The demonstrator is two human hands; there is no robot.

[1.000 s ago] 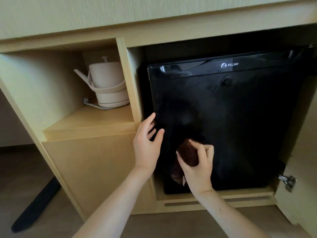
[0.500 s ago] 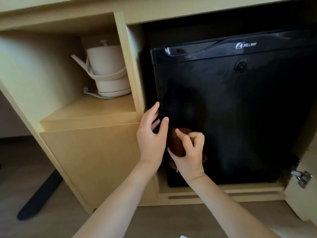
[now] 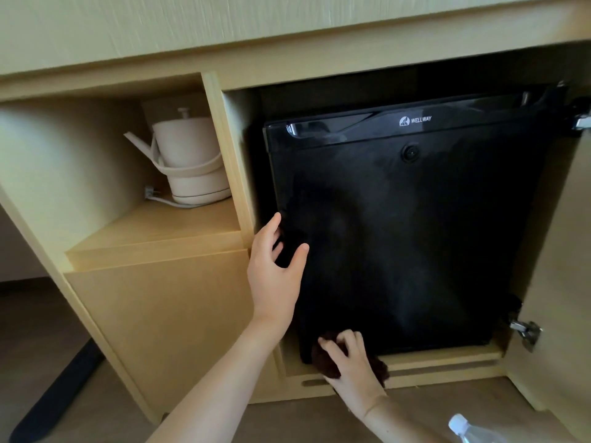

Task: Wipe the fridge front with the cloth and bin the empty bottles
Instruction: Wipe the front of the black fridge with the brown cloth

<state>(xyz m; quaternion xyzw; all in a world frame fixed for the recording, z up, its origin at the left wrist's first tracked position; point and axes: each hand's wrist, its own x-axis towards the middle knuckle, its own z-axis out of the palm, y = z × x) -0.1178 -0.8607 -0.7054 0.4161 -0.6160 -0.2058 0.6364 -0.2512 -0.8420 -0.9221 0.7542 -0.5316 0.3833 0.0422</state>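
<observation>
Gripping the dark cloth, the right hand holds it at the lower left corner of the fridge front; the left hand (fingers spread, empty) touches its left edge; a bottle shows bottom right

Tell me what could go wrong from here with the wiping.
The left hand touches the glossy black fridge door at its left edge, so it may leave fresh fingerprints. The right hand grips the dark brown cloth at the door's bottom edge, and the clear plastic bottle is near that forearm; a swing might knock it.
</observation>
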